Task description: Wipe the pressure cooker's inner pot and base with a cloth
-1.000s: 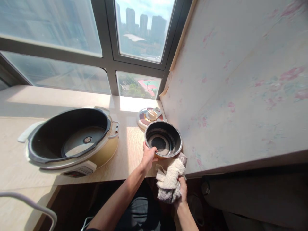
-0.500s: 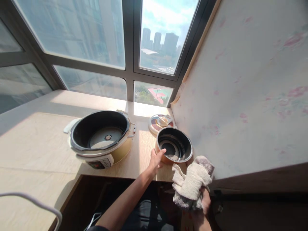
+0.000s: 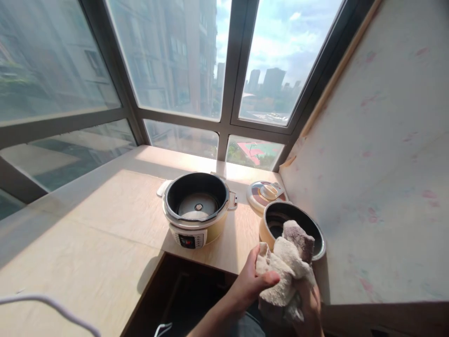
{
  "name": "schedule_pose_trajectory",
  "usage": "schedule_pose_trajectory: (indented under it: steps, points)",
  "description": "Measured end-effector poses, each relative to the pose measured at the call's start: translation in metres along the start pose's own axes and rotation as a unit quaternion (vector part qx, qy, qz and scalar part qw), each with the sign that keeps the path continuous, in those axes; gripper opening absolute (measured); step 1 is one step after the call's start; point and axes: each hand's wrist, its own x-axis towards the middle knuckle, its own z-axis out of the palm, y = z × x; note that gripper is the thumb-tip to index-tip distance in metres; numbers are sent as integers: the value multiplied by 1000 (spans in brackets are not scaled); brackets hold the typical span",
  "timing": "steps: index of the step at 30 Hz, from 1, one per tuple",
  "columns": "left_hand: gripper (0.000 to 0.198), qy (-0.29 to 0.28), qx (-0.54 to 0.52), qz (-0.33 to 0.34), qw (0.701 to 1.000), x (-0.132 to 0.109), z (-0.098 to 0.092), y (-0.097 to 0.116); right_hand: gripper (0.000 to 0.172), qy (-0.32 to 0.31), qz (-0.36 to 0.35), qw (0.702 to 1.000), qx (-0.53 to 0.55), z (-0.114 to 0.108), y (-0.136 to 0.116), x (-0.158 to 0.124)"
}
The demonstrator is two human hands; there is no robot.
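A bunched cream and grey-brown cloth (image 3: 286, 269) is gripped between both hands, in front of the inner pot. My left hand (image 3: 254, 276) closes on its left side, thumb across the front. My right hand (image 3: 308, 302) clutches it from below on the right, its fingers partly hidden by the folds. Behind the cloth stands the inner pot (image 3: 268, 228), dark inside and golden outside; the cloth covers part of its rim and interior. Left of it sits the electric pressure cooker body (image 3: 217, 229), lidless, with its dark cavity showing and a control panel on the front.
A round cooker lid (image 3: 257, 201) with a handle lies behind the inner pot, near the patterned wall (image 3: 379, 196). The pale wooden counter (image 3: 87, 234) runs below the windows and has a front edge by the cooker. A white cable (image 3: 52, 306) crosses the lower left.
My left hand has let go of the inner pot's rim and taken hold of the cloth. The cloth has risen in front of the pot. The view has swung left.
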Motion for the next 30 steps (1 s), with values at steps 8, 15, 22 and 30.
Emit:
schedule_pose_trajectory:
  steps: [8,15,22,30]
  points:
    - [63,178,-13,82,981,-27,-42,35,67,-84,-187,973,111,92,-65,-5]
    - [59,327,-78,153,929,-52,-74,76,96,-241,-387,889,-44,129,-132,-4]
    - [48,435,-37,256,862,-62,-97,123,97,-305,-502,800,-124,124,-190,39]
    - [37,538,134,366,748,-54,-141,191,65,-243,-398,870,-157,148,-182,170]
